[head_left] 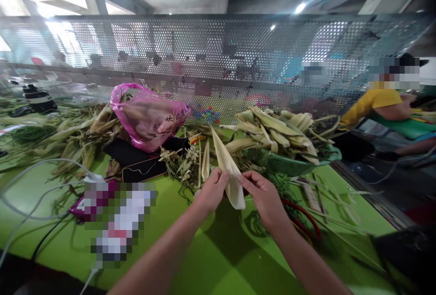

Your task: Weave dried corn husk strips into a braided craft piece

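A pale, pointed corn husk (pixel 227 163) is held up over the green table, its tip toward the back and its broad end toward me. My left hand (pixel 211 188) pinches its left edge between thumb and fingers. On the opposite edge, the thumb and fingers of my right hand (pixel 264 195) are closed on the same husk. Behind it lie a narrow husk piece (pixel 205 161) and a heap of dry scraps (pixel 182 165). Dark green strands (pixel 255 224) lie by my right hand.
A green basket (pixel 289 164) heaped with corn husks (pixel 282 131) stands back right. A pink plastic bag (pixel 146 117), a phone (pixel 145 170), a purple power strip (pixel 91 199) and cables are on the left. A perforated metal screen (pixel 218 54) rises behind; a person in yellow (pixel 378 104) sits at right.
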`<state>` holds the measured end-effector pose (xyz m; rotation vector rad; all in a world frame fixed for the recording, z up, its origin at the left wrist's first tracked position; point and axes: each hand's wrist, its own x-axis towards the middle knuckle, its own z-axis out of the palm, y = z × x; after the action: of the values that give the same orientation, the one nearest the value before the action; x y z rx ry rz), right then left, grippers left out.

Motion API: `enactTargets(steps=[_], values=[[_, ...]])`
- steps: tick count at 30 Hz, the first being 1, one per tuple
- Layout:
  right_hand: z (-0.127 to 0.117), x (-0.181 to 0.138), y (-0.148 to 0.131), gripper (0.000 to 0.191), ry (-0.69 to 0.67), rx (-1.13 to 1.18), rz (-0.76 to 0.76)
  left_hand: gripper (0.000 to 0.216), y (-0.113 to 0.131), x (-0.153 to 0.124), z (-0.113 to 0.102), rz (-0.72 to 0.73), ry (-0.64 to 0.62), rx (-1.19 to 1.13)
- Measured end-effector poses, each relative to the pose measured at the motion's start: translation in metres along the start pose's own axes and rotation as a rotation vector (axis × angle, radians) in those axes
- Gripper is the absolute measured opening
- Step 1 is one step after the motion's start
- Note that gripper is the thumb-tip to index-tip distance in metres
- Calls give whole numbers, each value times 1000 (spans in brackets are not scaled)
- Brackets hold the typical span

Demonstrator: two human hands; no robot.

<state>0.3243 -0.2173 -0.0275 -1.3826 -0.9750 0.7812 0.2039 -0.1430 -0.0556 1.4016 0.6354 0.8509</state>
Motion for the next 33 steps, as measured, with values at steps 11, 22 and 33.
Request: enactTargets(steps=[11, 22, 33], values=[[-3, 0, -4, 32, 42, -7, -27, 40, 4, 8, -7, -33, -57, -73], [-5, 4, 5, 29, -9, -51, -54, 21, 5, 5, -2, 38, 34, 160], [-6, 3, 3, 23, -22, -21, -43, 23, 12, -2, 3, 57, 4, 177]])
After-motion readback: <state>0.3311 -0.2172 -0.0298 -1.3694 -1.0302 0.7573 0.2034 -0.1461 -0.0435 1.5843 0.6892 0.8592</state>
